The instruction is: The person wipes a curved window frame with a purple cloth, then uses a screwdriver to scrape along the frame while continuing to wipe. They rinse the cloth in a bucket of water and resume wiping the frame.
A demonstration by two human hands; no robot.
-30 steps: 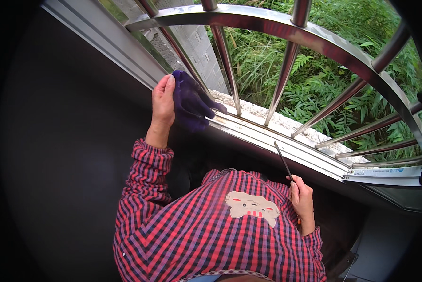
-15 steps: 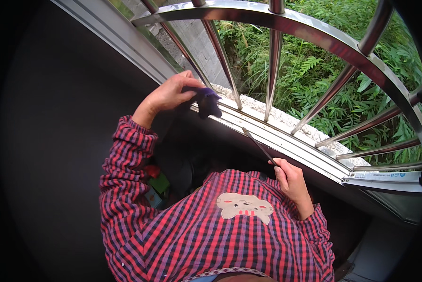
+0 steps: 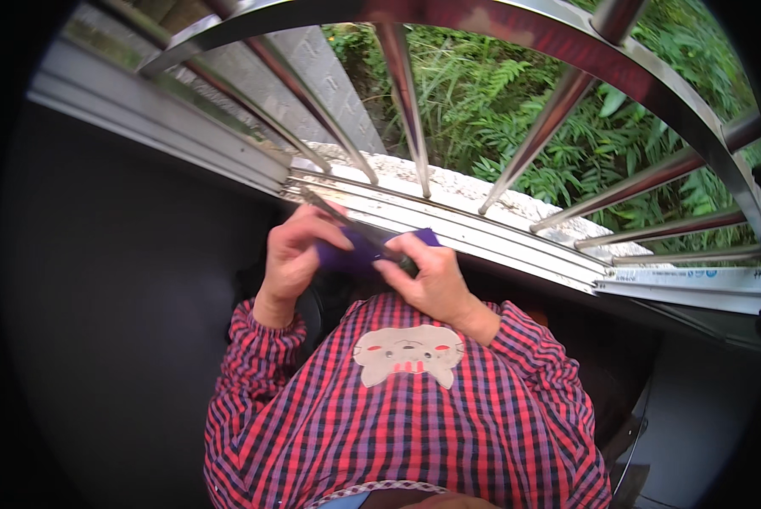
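Daylight pouring in past shiny steel bars (image 3: pixel 408 110), a curved rail (image 3: pixel 516 21) arching across them, lush greenery (image 3: pixel 499 102) crowding outside, grey block wall (image 3: pixel 338 93) over left, rough pale ledge (image 3: pixel 457 183) beyond the white window frame (image 3: pixel 499 246), deep shadow indoors here.

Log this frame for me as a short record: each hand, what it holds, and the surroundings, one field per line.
Left hand: gripping purple cloth
Right hand: gripping slim dark tool, beside the cloth
Tool tip: points up and left, over the white window track; contact unclear
Window guard: shiny metal bars under a curved rail
Outside: green plants, grey block wall
Clothing: checked top with animal-face patch
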